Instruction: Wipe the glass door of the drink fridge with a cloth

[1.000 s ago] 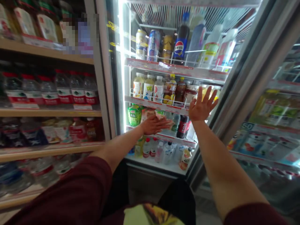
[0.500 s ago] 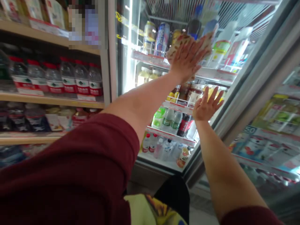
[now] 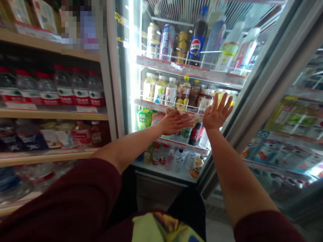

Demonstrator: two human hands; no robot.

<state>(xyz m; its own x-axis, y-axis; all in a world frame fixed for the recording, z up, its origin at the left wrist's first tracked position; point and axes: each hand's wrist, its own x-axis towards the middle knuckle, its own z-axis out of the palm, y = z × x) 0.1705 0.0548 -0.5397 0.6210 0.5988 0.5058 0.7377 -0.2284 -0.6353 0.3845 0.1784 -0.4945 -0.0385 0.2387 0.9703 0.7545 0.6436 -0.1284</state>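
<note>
My left hand [image 3: 174,122] presses a patterned cloth [image 3: 189,116] flat against the glass front of a lit drinks cooler [image 3: 121,84], at the height of the middle shelves. The fingers lie over the cloth, and only its edges show past them. My right hand [image 3: 217,112] is held up just to the right of it, palm toward the glass, fingers spread, with nothing in it. Behind the glass stand rows of juice and tea bottles [image 3: 161,90] and a dark cola bottle [image 3: 197,40] on the top shelf.
Wooden shelves [image 3: 52,116] with rows of water bottles [image 3: 63,90] run along the left. A grey door frame [image 3: 262,77] slants up on the right, with a second glass cooler [image 3: 290,127] beyond it. Small bottles [image 3: 176,159] fill the cooler's bottom shelf.
My left hand, with the cloth, swept up from the middle shelf to the top shelf and has come back down to the middle. My right hand stayed spread in the same place.
</note>
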